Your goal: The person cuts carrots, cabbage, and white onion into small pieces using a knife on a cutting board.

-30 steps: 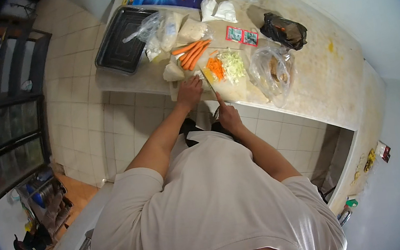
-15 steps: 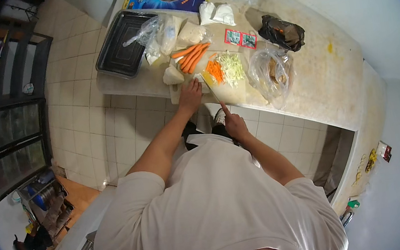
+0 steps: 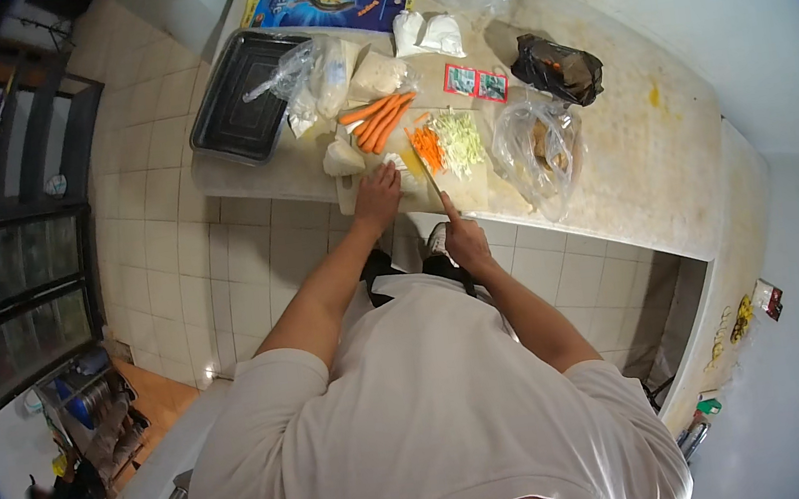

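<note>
A person's left hand (image 3: 378,195) presses fingers flat on a pale vegetable piece (image 3: 403,180) on the cutting board (image 3: 468,190), while the right hand (image 3: 465,237), fingers closed around a knife (image 3: 428,176), points its blade away, just right of that piece.

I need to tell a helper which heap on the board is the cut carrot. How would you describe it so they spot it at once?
On the pale counter, find the cutting board in front of the person. The cut carrot is the small orange heap of thin strips at its far side, just past the knife. Beside it lies pale green shredded cabbage; the whole carrots are uncut.
</note>
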Demonstrator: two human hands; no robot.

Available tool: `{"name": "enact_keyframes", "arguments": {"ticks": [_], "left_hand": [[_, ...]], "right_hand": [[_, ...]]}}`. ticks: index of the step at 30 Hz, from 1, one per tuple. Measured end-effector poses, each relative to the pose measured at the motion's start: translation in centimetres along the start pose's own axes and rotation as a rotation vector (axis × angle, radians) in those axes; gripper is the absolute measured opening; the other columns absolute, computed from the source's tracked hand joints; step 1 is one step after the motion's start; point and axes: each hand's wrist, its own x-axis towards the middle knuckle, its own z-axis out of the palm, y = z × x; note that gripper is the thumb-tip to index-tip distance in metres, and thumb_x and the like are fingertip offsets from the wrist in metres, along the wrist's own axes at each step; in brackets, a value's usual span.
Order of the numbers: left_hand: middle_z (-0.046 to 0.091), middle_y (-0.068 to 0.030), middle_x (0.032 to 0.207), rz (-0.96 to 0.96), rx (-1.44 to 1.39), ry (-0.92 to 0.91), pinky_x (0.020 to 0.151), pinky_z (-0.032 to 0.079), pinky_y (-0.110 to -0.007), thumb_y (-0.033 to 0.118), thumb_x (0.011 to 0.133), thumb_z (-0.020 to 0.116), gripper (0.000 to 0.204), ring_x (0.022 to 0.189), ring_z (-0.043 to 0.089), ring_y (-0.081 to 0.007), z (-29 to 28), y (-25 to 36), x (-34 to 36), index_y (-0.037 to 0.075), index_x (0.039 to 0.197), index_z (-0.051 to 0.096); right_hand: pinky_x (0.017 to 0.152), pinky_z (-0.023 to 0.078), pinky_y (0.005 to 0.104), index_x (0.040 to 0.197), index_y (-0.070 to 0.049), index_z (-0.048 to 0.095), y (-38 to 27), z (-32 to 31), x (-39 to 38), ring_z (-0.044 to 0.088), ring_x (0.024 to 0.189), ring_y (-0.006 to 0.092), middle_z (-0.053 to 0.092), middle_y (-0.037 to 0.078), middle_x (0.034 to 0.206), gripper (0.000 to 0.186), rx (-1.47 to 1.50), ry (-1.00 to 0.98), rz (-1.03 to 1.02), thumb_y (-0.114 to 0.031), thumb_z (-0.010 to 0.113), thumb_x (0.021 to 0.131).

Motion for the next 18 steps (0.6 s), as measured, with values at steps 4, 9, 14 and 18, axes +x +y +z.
{"name": "enact_keyframes", "arguments": {"ticks": [4,9,14,18], "left_hand": [[0.044,-0.0099,0.141,-0.001,-0.051,0.030,0.100,0.037,-0.047,0.026,0.088,0.054,0.046,0.132,0.040,-0.0239,0.2,0.1,0.2,0.004,0.128,0.051],[0.043,-0.0092,0.142,-0.024,-0.063,0.026,0.100,0.037,-0.047,0.026,0.088,0.053,0.046,0.132,0.039,-0.0230,-0.3,0.5,0.6,0.005,0.129,0.051],[0.043,-0.0096,0.143,-0.035,-0.018,0.038,0.102,0.035,-0.049,0.025,0.089,0.051,0.045,0.133,0.038,-0.0225,0.7,0.3,0.8,0.005,0.129,0.051],[0.043,-0.0094,0.143,-0.016,0.060,0.002,0.103,0.033,-0.049,0.025,0.089,0.051,0.045,0.133,0.038,-0.0220,-0.3,0.6,1.1,0.005,0.129,0.051]], "right_hand": [[0.059,0.047,0.0530,0.149,-0.020,0.016,0.5,0.6,-0.3,0.060,0.064,0.0413,0.062,0.023,0.071,0.073,0.034,0.065,-0.112,-0.008,0.050,0.086],[0.059,0.044,0.0543,0.147,-0.022,0.021,-0.8,1.3,-0.4,0.058,0.060,0.0433,0.061,0.024,0.067,0.071,0.075,0.055,-0.093,-0.005,0.048,0.083],[0.061,0.047,0.0535,0.148,-0.018,0.019,-1.7,0.2,-0.4,0.059,0.065,0.0429,0.060,0.025,0.070,0.072,0.050,-0.008,-0.053,-0.009,0.051,0.084],[0.061,0.047,0.0538,0.148,-0.017,0.019,-1.5,-0.1,-0.4,0.059,0.066,0.0434,0.059,0.025,0.071,0.072,0.045,-0.047,-0.048,-0.010,0.051,0.084]]}}
